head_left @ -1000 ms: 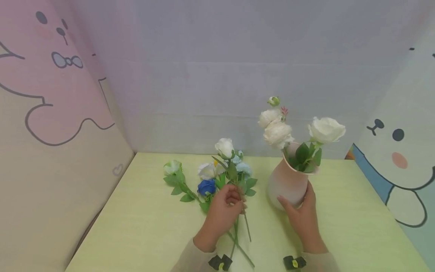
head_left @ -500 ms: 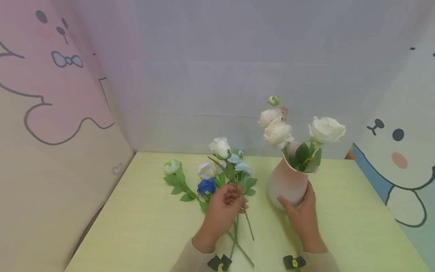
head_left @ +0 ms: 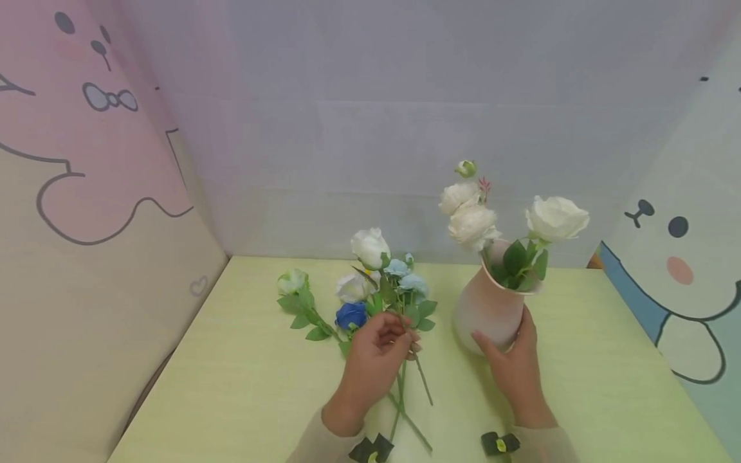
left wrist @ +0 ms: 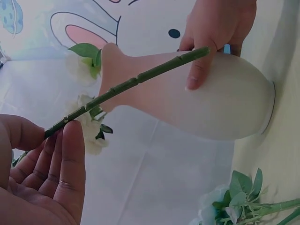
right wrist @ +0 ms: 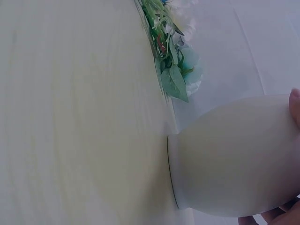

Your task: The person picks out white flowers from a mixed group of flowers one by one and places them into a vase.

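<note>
White rose [head_left: 370,249] held left of the vase [head_left: 489,305]
Left hand [head_left: 377,352] pinches its stem [left wrist: 136,80], best done lightly; right hand [head_left: 517,373] grips the vase's side, ideally firmly enough against tipping.

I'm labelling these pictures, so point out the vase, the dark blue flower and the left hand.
Vase [head_left: 491,307], head view: its rounded body.
Dark blue flower [head_left: 350,316], head view: its petals.
Left hand [head_left: 373,357], head view: middle of the hand.

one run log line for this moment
left grip: pinching white rose by stem | right grip: holding vase | vase: standing on table, white flowers in it | blue rose: lying on table
</note>
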`<state>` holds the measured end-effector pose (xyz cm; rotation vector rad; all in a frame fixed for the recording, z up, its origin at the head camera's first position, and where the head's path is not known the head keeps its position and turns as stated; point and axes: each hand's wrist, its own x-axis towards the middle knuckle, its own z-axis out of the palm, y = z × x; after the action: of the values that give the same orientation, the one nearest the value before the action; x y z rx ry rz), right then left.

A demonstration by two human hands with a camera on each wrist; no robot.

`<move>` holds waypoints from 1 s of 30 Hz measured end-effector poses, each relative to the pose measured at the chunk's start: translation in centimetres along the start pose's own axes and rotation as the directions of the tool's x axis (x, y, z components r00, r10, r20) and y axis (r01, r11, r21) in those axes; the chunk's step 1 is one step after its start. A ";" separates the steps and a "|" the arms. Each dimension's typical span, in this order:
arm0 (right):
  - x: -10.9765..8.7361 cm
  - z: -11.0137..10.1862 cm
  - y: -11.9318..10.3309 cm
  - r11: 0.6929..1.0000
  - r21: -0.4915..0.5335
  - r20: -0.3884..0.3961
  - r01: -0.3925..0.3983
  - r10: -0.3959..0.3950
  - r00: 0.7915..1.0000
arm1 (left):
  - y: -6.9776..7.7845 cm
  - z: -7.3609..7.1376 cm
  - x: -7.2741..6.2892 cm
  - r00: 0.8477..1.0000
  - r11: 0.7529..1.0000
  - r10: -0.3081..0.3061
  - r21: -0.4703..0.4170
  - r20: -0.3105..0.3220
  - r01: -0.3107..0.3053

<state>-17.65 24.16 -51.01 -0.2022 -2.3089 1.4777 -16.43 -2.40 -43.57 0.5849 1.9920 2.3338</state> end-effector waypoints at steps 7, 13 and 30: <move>0.0 0.1 0.1 1.000 0.006 0.004 -0.014 0.014 1.000 | 0.8 0.3 -0.3 1.000 1.000 0.012 -0.002 -0.012 -0.012; 0.0 0.2 0.1 1.000 -0.003 -0.005 -0.003 0.003 1.000 | 1.0 0.5 -0.2 0.999 0.999 0.036 0.010 -0.015 -0.035; -0.1 0.2 0.0 1.000 -0.008 -0.005 -0.016 0.015 1.000 | -0.4 0.4 0.8 0.989 0.989 0.145 -0.011 -0.014 -0.145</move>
<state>-17.60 23.95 -51.10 -0.2260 -2.3146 1.4744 -17.12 -1.77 -43.70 0.7393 2.0039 2.4341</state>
